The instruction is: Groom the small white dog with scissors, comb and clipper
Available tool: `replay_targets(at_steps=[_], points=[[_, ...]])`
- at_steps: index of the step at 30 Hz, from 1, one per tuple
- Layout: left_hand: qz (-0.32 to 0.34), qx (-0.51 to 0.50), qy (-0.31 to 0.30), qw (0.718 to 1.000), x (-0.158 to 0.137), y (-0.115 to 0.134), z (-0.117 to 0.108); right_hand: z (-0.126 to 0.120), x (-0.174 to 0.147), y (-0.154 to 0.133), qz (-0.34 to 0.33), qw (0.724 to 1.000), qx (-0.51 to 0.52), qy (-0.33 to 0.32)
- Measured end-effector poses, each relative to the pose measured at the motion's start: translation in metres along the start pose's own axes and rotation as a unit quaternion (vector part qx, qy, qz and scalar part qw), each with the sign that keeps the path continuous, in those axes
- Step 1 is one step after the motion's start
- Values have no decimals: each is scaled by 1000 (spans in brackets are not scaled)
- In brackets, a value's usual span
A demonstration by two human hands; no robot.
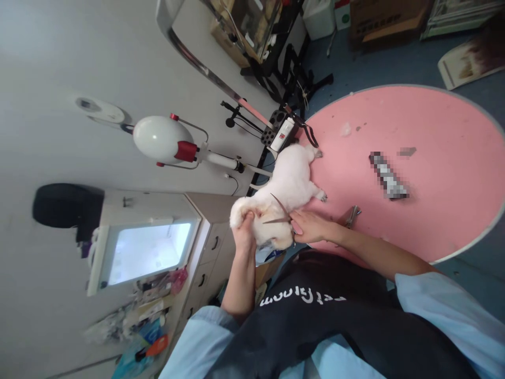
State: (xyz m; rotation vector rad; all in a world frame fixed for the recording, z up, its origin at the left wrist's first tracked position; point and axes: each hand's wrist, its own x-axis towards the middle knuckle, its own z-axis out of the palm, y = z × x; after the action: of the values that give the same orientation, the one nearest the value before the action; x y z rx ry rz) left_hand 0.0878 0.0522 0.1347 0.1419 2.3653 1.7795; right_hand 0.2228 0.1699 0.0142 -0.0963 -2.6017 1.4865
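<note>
— Our right hand (306, 226) is closed round the scissors (278, 220), their blades apart; what about our left hand (245, 230)?
— Clamped on fluff of the white dog (292, 175), at the edge of the pink desk (442, 137). We seem to be mid-trim.
— What does our next move call for?
— A steady hold, we judge, with the tips kept clear of skin.

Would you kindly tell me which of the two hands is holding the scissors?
The right hand holds the scissors, blades open; the left hand has none and holds the white dog instead.
</note>
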Motion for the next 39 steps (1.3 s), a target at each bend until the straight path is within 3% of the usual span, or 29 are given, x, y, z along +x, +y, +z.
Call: replay_targets(at_steps=[9,16,22,39], points=[[-10,11,17,1000,-2,3,2,1,3,1,26,999,31,-4],[35,47,0,998,1,1,0,19,-2,-1,78,997,11,1],[12,23,27,999,-3,7,3,34,-3,-4,110,994,8,-6],[39,45,-18,998,-2,9,-2,67,8,2,155,986,43,45]])
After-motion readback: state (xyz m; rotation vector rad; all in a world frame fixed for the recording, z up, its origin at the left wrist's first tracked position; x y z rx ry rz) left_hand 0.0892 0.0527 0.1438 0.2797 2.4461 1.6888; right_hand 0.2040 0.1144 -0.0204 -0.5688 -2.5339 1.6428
